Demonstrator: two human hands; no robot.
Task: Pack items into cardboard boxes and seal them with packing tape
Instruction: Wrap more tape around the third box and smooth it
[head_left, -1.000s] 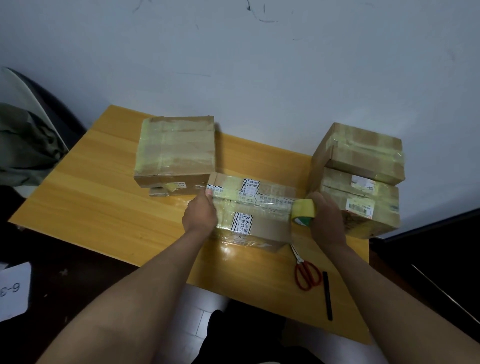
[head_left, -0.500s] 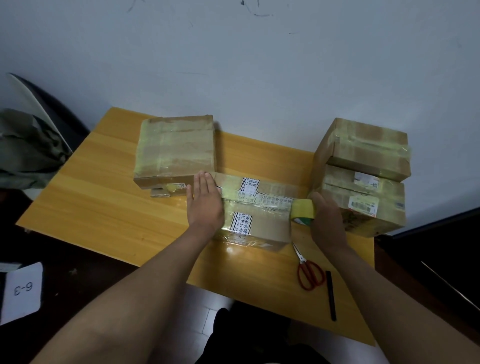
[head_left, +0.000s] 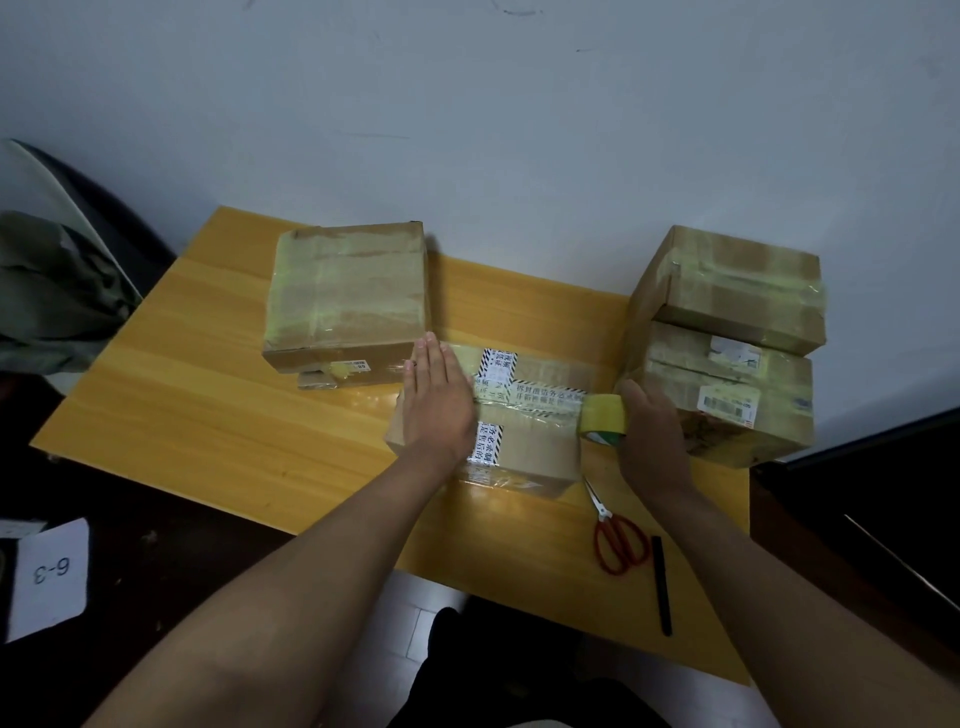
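- Yellowish tape runs across the top of the middle box (head_left: 519, 415), at centre frame on the wooden table (head_left: 208, 415). The left hand (head_left: 436, 405) lies flat with straight fingers on its left end.
- The right hand (head_left: 649, 431) grips the tape roll (head_left: 602, 418) at the box's right edge.
- Should that flat hand lift early, the strip may wrinkle or peel.
- Pulling the roll sideways could drag the box toward the scissors (head_left: 618, 540) at lower right.

Left hand (head_left: 439, 408) flat on cardboard box (head_left: 524, 441), right hand (head_left: 649, 431) gripping tape roll (head_left: 602, 420) at its right edge, scissors (head_left: 618, 540) near
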